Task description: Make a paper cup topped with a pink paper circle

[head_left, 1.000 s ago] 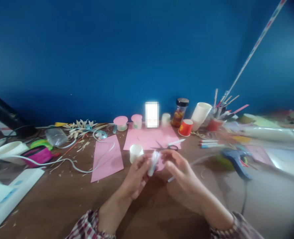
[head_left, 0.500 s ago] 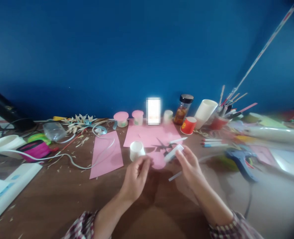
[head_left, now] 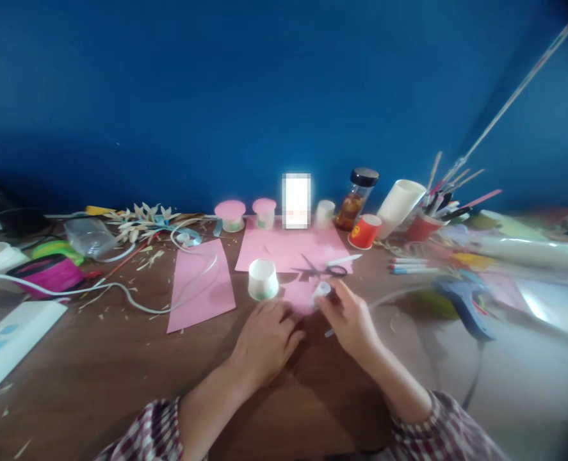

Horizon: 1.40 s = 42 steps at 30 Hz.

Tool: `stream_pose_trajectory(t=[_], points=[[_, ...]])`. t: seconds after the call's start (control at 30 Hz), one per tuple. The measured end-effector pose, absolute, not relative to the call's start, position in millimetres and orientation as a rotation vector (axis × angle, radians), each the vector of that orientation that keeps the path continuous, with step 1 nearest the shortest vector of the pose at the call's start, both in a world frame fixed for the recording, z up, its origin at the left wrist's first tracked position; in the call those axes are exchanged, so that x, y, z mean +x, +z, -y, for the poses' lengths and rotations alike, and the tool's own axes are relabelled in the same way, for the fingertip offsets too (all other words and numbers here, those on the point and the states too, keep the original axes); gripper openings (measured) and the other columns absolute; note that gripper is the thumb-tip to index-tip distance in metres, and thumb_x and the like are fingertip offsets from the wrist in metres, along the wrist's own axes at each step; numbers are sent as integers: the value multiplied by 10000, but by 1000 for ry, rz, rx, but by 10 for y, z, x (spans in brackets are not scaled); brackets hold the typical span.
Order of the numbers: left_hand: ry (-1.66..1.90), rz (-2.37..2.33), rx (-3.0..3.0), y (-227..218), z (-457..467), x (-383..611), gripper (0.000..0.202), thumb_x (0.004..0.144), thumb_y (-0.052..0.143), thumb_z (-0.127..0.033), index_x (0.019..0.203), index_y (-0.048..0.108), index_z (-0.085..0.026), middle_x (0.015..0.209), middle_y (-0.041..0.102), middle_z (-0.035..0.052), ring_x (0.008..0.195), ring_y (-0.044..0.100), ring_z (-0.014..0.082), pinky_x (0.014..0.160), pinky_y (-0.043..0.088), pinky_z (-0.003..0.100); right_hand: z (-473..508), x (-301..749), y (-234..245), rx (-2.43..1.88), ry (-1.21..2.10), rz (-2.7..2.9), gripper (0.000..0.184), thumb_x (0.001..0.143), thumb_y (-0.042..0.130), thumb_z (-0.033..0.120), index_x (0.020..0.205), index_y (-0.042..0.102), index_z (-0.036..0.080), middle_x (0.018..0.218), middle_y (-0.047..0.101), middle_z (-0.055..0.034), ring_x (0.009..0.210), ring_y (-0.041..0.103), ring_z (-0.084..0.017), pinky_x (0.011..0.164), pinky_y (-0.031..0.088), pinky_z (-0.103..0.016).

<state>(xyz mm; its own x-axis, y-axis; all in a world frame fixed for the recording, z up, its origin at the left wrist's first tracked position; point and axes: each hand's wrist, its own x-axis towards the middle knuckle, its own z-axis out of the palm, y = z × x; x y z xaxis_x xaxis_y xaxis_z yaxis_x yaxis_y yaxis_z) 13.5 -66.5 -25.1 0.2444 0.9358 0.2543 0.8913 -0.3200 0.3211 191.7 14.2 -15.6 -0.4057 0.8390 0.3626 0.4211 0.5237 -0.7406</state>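
Observation:
A small round-edged piece of pink paper (head_left: 299, 294) lies on the table between my hands. Over its left front edge my left hand (head_left: 267, 342) rests palm down, fingers stretched out and holding nothing. My right hand (head_left: 353, 320) grips a white glue stick (head_left: 322, 292), its round end pointing at the camera, low over the paper's right side. Just beyond my left fingers stands a white paper cup (head_left: 263, 280). Black-handled scissors (head_left: 334, 269) lie open behind the right hand. Partly under that hand is a thin pale strip (head_left: 330, 332).
Pink sheets (head_left: 202, 288) lie left and behind. Along the wall stand two cups with pink tops (head_left: 230, 211), a jar (head_left: 358, 198), a red cup (head_left: 364, 232) and a brush holder (head_left: 422, 225). A glue gun (head_left: 466, 307) lies right; a white cable (head_left: 134, 304) crosses the left.
My left hand has gone from pinched fingers to lying flat at the pink paper. My right hand has moved left and tipped the glue stick down over it. The view has shifted slightly.

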Motion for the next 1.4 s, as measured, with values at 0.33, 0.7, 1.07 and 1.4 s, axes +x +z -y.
stream_pose_trajectory(t=[0.33, 0.7, 1.07, 1.4], points=[[577, -1756, 2389, -270, 641, 139, 302, 921, 508, -331, 1147, 641, -181, 1118, 626, 113, 1100, 538, 291, 952, 432, 466, -139, 1914, -214, -1005, 689, 2115, 208, 920, 561, 319, 1093, 614, 217, 887, 686, -41, 737, 640, -193, 701, 502, -267], [568, -1749, 2411, -289, 644, 128, 302, 925, 499, -347, 1119, 628, -155, 1128, 633, 123, 1103, 542, 293, 952, 427, 464, -131, 1894, -211, -1008, 713, 2156, 219, 922, 559, 298, 1119, 617, 220, 871, 680, -23, 699, 623, -171, 682, 487, -241], [530, -1764, 2401, -294, 637, 135, 309, 920, 507, -363, 1109, 626, -149, 1132, 633, 124, 1119, 529, 304, 958, 417, 459, -128, 1896, -211, -1017, 710, 2198, 217, 925, 557, 295, 1126, 608, 230, 897, 690, -27, 706, 632, -178, 661, 476, -245], [517, -1755, 2434, -285, 640, 138, 295, 922, 512, -333, 1110, 625, -136, 1135, 633, 128, 1110, 538, 300, 961, 416, 458, -144, 1888, -223, -1016, 709, 2220, 205, 921, 557, 261, 1111, 623, 218, 925, 700, -35, 754, 649, -191, 704, 478, -260]])
